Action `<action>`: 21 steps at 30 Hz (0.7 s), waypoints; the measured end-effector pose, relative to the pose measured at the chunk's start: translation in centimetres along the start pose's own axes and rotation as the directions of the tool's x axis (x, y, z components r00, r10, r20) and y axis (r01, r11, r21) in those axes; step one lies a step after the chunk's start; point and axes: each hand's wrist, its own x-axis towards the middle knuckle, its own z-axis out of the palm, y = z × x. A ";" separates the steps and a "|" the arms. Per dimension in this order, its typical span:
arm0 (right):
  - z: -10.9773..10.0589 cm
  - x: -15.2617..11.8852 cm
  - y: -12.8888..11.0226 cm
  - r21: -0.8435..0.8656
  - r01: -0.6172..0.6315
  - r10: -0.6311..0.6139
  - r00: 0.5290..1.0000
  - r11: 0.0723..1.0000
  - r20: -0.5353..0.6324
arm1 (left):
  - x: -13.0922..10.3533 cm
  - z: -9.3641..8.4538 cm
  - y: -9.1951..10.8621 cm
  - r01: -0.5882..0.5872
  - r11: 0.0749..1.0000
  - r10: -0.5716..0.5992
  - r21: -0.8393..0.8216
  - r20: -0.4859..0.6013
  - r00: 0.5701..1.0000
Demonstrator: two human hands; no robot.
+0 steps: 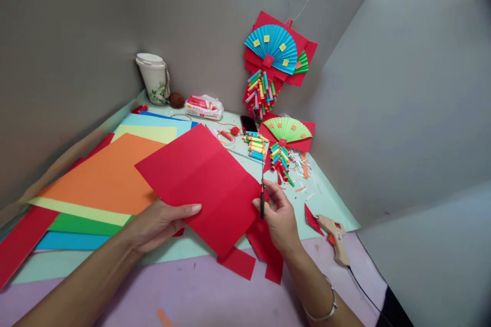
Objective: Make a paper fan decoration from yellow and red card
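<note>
My left hand [164, 225] pinches the lower left edge of a red sheet of paper [203, 184], thumb on top and fingers underneath. The sheet is held tilted above the table. In my right hand [282, 214] is a pair of scissors [263, 199] with black handles, its blades pointing away from me at the sheet's right corner. Whether the blades touch the paper I cannot tell. Red paper offcuts [238, 263] lie below the sheet, partly hidden by it and my right hand.
Coloured sheets [103, 179] are stacked at left. Behind stand a white cup [153, 79] and a tissue pack [204, 107]. Rolled paper tubes [256, 145] and a green fan decoration [287, 130] lie farther back; a blue fan decoration [272, 48] hangs above. A glue gun [333, 237] with cord lies right.
</note>
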 end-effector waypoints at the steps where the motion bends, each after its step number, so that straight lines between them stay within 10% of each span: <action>1: 0.2 -0.1 0.1 0.000 0.012 -0.012 1.000 1.000 -0.003 | -0.3 0.1 -0.2 -0.013 0.999 0.014 -0.043 0.010 1.000; 8: 0.8 -0.5 0.9 -0.075 0.054 -0.058 0.997 0.996 -0.057 | -1.2 1.1 -2.5 -0.095 0.985 0.098 -0.145 0.010 0.995; 21: -3.6 0.9 -0.6 -0.249 -0.035 0.119 0.936 0.968 0.331 | -0.2 -0.7 -1.2 -0.131 0.986 0.117 -0.103 -0.129 0.985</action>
